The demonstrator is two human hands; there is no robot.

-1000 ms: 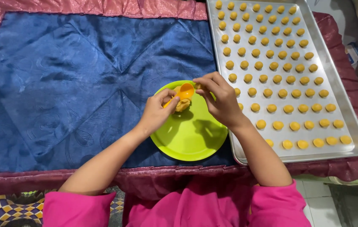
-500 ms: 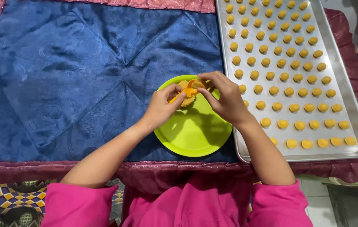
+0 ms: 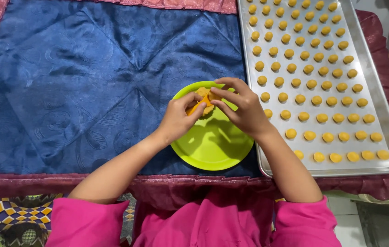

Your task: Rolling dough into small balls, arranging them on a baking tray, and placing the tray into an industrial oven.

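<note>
A lump of orange-yellow dough point(image 3: 202, 95) lies at the far edge of a lime-green plate point(image 3: 212, 142) on a blue quilted cloth. My left hand point(image 3: 179, 116) and my right hand point(image 3: 242, 107) meet over the plate, and the fingertips of both pinch a small piece of the dough between them. To the right, a long metal baking tray point(image 3: 368, 87) carries several rows of small round dough balls point(image 3: 304, 99). Pink sleeves cover my upper arms at the bottom of the view.
The blue cloth point(image 3: 89, 82) has a dark red border point(image 3: 43, 180) along the near edge. A patterned floor mat point(image 3: 7, 219) shows at the bottom left. The tray's near left corner almost touches the plate.
The view has shifted slightly. My hands have stayed over the plate's far edge, their fingers working the piece of dough closer together.
</note>
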